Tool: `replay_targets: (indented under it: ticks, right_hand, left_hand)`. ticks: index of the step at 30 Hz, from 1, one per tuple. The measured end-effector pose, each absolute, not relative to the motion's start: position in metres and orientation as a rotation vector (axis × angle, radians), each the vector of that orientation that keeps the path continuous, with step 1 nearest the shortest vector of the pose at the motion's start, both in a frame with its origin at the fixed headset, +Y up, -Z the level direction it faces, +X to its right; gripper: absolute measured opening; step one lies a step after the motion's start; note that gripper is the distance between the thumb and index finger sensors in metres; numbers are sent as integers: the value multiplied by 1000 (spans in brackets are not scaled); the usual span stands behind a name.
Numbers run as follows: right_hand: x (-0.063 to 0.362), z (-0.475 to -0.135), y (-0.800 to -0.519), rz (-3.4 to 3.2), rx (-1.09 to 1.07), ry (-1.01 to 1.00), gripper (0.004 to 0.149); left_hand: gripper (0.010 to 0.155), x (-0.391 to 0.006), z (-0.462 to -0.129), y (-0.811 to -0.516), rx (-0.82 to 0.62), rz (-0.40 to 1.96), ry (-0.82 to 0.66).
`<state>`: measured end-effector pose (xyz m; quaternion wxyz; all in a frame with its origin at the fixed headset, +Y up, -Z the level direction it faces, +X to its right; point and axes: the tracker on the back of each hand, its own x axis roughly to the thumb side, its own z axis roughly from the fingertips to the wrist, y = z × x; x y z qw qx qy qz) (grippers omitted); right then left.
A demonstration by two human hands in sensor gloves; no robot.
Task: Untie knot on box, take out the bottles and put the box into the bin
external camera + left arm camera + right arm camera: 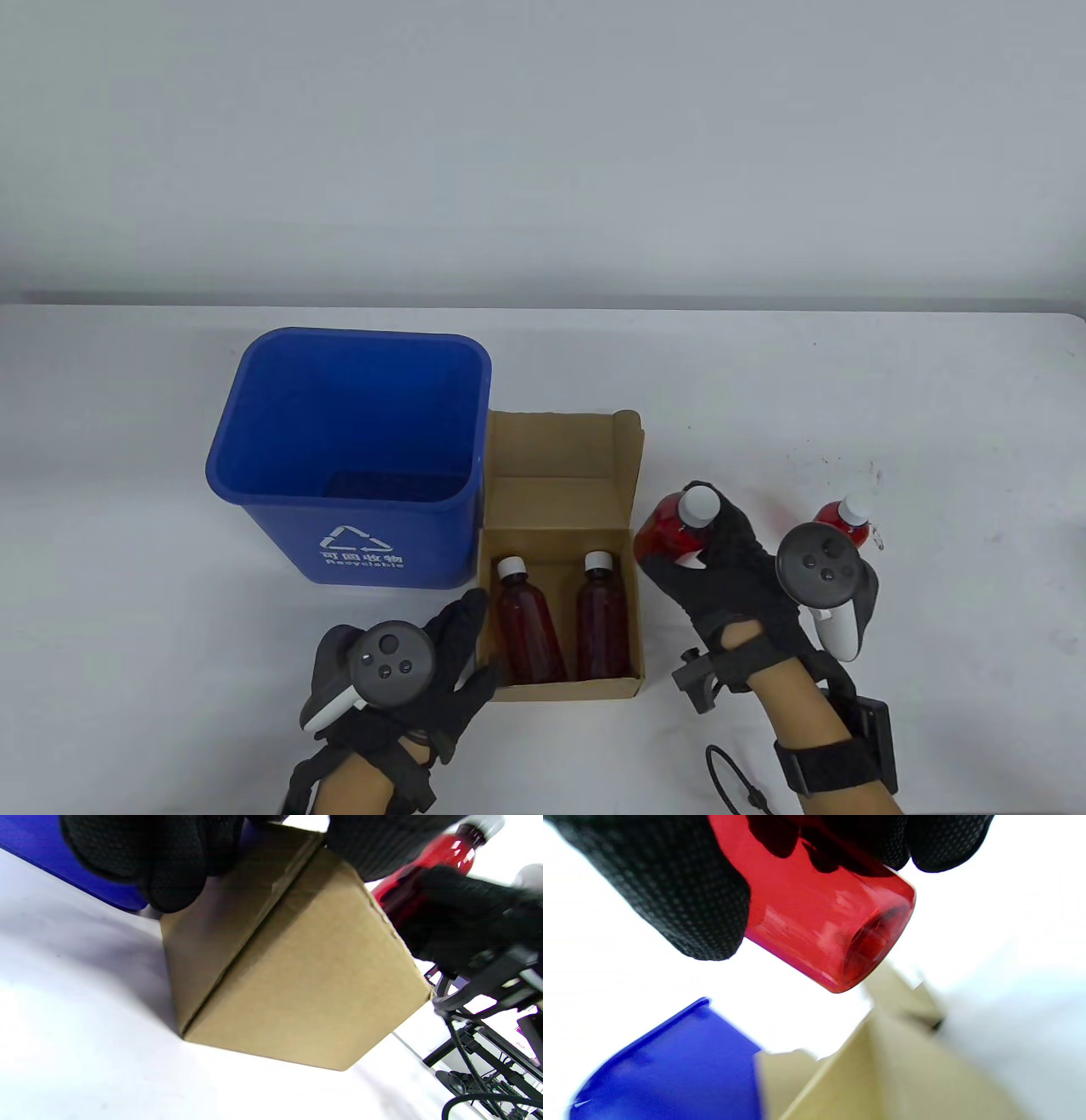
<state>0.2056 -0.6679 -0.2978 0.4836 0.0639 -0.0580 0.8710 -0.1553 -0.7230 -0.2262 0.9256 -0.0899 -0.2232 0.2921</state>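
The open cardboard box (pixel 556 683) sits right of the blue bin (pixel 348 450), its lid flap (pixel 551 446) folded back. Two dark red bottles (pixel 526 624) (pixel 604 620) with white caps lie inside it. My left hand (pixel 475 632) holds the box's near left corner, with fingers (pixel 161 861) on the left wall. My right hand (pixel 704 543) grips a bright red bottle (pixel 674 526) lifted just right of the box; the bottle's base (pixel 865 942) shows in the right wrist view. No string is visible.
A second red bottle (pixel 844 519) stands on the white table (pixel 933 407) right of my right hand, with small red stains behind it. The bin shows nothing inside. A black cable (pixel 730 777) lies near the table's front edge.
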Motion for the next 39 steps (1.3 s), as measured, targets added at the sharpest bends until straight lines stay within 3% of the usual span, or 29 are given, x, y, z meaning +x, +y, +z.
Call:
replay_targets:
  ticks: [7,17,29,32,37,39]
  right_hand:
    - [244,-317,-725,2120,-159,-164,83]
    - [265,-332,-760,2123,-329,-82,83]
    - [269,-334,-767,2121,-370,45,84]
    - [267,-327,-763,2117,-346,89,90]
    - [261,-300,-732,2157,-287,23,90]
    - [253,-287,-710,2260,-252,-129,88]
  left_hand:
    - [83,-155,-227,-723,-188,614,-460]
    - [83,-154,-228,-725,-195,644,-465]
    - [83,-154,-228,-726,-196,664,-461]
    - [83,-154,-228,-726,-198,670,-459]
    - [83,-154,-229,-726,-196,665,-457]
    - [83,-154,-229,-726,-193,659,-456]
